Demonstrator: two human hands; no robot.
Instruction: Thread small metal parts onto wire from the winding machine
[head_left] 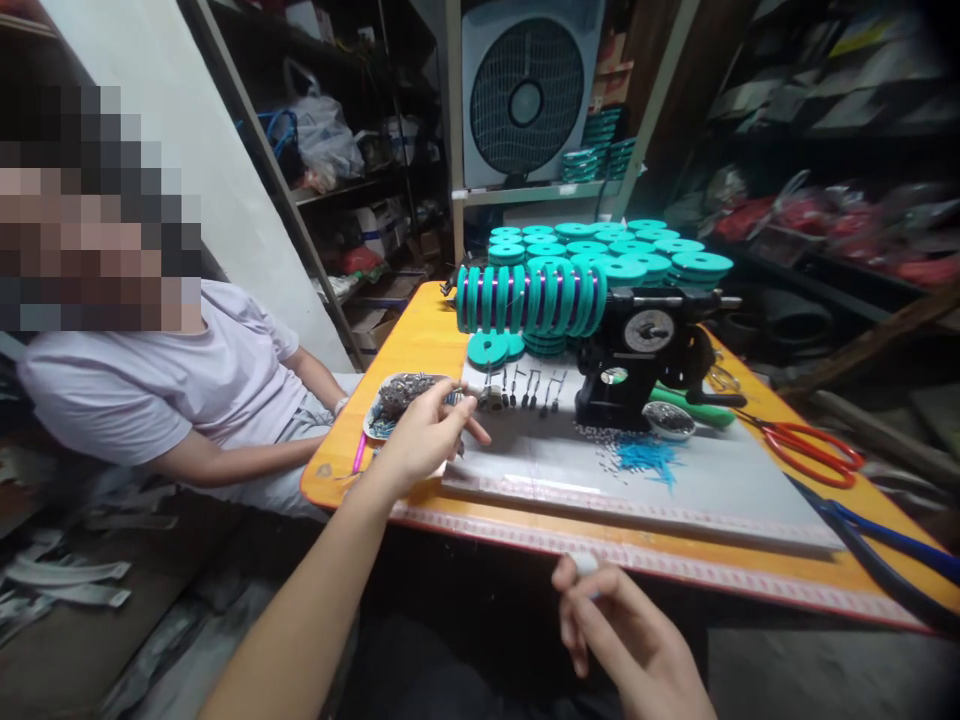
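Observation:
My left hand [429, 438] reaches over the table's left part, fingers apart and partly stretched. Beside it stands a white tray [369, 425] heaped with small dark metal parts [409, 393]. Just past my fingers, several small metal pieces [532, 388] lie in a row on the grey board [540, 455]. My right hand [637, 630] is in front of the table edge, its fingers curled together. Something white [585, 563] shows at its fingertips; whether it is held or wrapped around a finger cannot be made out.
A black winding machine [619, 370] carries a row of green spools [529, 298]; stacked green discs [630, 268] stand behind. Blue slivers [649, 458], a small dish [669, 420], red-handled scissors [817, 450] and blue-handled pliers [892, 545] lie rightward. A person [165, 400] sits at left.

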